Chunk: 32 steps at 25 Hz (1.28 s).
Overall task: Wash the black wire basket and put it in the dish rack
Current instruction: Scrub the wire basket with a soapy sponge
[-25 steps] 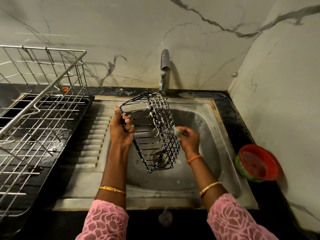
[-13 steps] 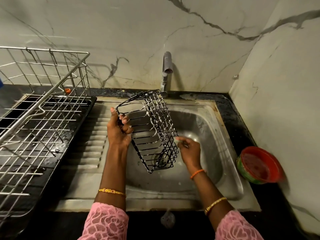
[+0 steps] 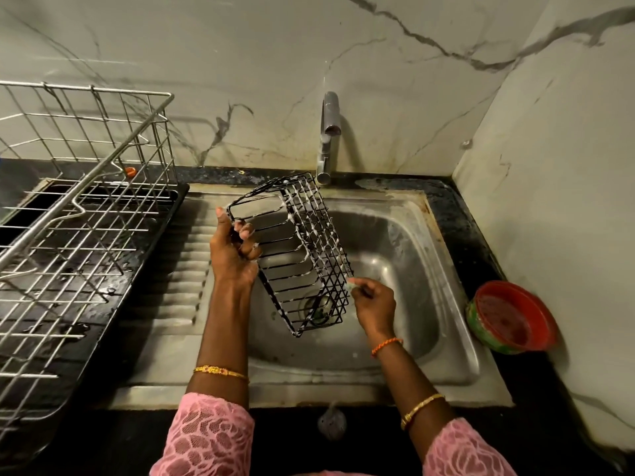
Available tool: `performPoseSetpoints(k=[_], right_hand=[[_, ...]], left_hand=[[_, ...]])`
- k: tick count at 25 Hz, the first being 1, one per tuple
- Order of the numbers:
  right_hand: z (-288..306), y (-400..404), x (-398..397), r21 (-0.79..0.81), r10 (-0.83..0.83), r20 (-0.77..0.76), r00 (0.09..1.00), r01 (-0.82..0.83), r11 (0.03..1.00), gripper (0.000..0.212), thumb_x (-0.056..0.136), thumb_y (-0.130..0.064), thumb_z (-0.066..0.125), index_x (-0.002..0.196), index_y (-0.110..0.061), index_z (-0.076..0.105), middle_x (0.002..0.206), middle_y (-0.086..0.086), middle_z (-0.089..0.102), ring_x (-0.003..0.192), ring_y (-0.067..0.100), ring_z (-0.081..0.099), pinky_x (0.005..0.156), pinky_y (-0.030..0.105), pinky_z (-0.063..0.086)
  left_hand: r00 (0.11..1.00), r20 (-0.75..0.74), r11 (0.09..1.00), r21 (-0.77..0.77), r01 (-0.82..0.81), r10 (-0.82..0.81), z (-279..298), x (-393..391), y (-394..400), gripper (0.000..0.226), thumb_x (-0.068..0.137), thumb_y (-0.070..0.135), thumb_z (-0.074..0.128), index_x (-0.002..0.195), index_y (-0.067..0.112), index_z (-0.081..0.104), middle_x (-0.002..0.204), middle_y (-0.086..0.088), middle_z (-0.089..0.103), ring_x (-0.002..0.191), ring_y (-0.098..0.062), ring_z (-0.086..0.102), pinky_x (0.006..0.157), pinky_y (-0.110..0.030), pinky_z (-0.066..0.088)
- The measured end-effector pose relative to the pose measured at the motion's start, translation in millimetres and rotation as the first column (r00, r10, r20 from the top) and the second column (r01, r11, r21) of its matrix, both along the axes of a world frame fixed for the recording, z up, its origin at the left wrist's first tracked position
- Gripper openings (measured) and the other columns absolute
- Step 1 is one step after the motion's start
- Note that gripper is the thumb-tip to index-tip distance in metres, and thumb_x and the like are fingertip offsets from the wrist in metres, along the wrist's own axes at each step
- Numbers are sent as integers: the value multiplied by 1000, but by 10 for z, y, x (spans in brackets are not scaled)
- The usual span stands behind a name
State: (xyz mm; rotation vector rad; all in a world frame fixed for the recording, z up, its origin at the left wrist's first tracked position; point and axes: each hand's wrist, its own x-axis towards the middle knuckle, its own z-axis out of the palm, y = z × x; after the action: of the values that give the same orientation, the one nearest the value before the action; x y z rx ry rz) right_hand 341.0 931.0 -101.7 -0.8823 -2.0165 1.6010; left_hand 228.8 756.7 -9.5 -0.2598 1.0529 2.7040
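Note:
The black wire basket [image 3: 302,255] hangs tilted over the steel sink [image 3: 405,255], streaked with white soap foam. My left hand [image 3: 233,252] grips its left rim, fingers curled round the wire. My right hand [image 3: 372,300] pinches a small pale scrubber [image 3: 352,283] against the basket's lower right side. The steel dish rack [image 3: 86,218] stands on a black tray at the left, with nothing visible in it.
A tap [image 3: 328,139] rises behind the sink, with no water seen running. A red and green bowl [image 3: 512,317] sits on the black counter at the right, close to the marble wall. A ribbed drainboard [image 3: 182,269] lies between rack and sink.
My right hand with the scrubber has slid down along the basket's right side toward its lower end. My left hand keeps its grip on the basket.

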Motion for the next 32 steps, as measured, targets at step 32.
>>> performPoseSetpoints(k=[32], right_hand=[[490, -190, -384, 2, 146, -115, 983, -147, 989, 17, 79, -2, 69, 96, -5, 69, 92, 1, 69, 83, 8, 65, 75, 14, 53]], left_hand=[[996, -30, 992, -98, 85, -89, -40, 28, -63, 43, 99, 45, 37, 64, 20, 41, 46, 10, 44, 34, -1, 26, 32, -13, 16]])
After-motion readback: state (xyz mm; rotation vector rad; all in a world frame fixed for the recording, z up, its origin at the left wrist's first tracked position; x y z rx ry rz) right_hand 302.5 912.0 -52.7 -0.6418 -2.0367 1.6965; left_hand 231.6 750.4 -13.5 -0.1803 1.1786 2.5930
